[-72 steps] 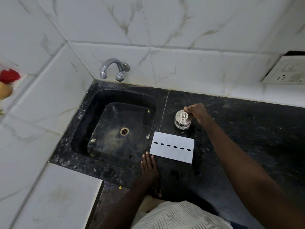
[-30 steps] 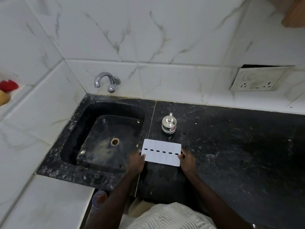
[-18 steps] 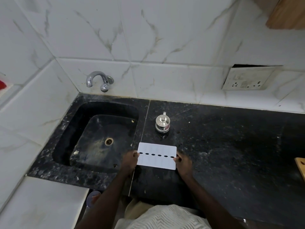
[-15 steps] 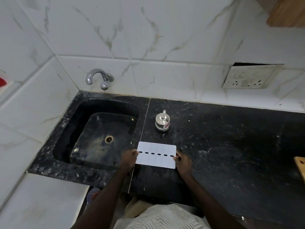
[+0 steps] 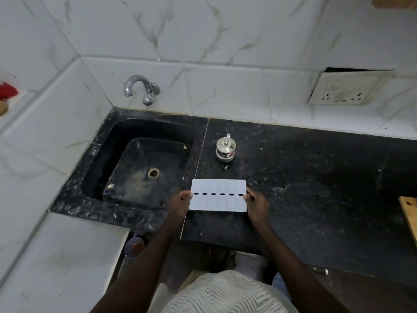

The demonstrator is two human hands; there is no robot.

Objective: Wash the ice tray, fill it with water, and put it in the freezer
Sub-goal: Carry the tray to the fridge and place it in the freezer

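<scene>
- Ice tray (image 5: 218, 187): a flat white slab with a row of dark oval slots across its middle. It lies over the counter (image 5: 304, 177) just right of the sink (image 5: 106, 141), long side toward the person.
- The left hand (image 5: 179, 205) grips the tray's left short end, fingers curled over the edge. The right hand (image 5: 257, 206) does the same at the right end.
- A grip at both ends keeps so wide and thin a thing level. That will matter more once it holds water.
- From where I stand, I can't tell whether the tray rests on the counter or is just clear of it.
- It is at the sink's edge, I'd say, because washing comes first. A short carry to the left would put it under the tap (image 5: 140, 86), which is set on the back wall over the basin's far corner.
- No water runs from the tap, so the wash seems not yet begun. Filling and the freezer are all to come.
- A small steel pot (image 5: 225, 148) stands just behind the tray, apart from it. A lift up and to the left should miss it.
- A wall socket (image 5: 345, 89) is well off to the right, away from any splash at the sink.
</scene>
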